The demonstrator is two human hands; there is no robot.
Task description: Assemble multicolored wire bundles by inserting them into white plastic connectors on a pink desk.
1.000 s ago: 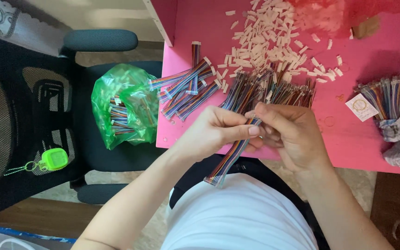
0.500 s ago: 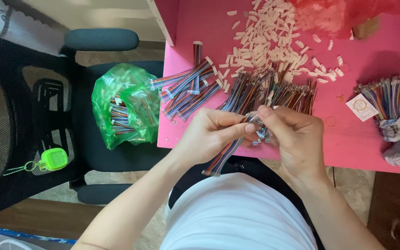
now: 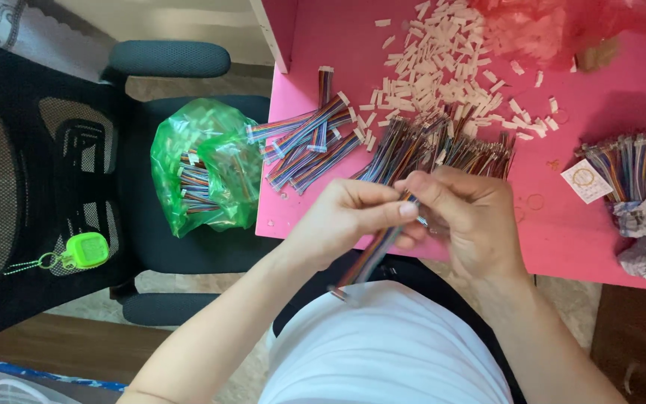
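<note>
My left hand (image 3: 349, 217) pinches a multicoloured ribbon cable (image 3: 368, 258) near its upper end; the cable hangs down toward my lap. My right hand (image 3: 469, 217) meets it at the same end, fingers closed on the cable's tip, where a small pale connector seems to sit; the fingers hide it. Both hands hover over the front edge of the pink table (image 3: 562, 239). Just behind them lies a pile of loose ribbon cables (image 3: 428, 146), and behind that a heap of small white connector housings (image 3: 443, 67).
Finished cables with white ends (image 3: 308, 138) lie at the table's left edge. A green plastic bag of cables (image 3: 203, 168) rests on a black office chair (image 3: 46, 179) to the left, with a green key fob (image 3: 84, 251). Bundled cables (image 3: 629, 168) and crumpled wrap sit right.
The cable's lower end has swung slightly and both hands have shifted a little while working its upper tip. The piles on the table have not moved.
</note>
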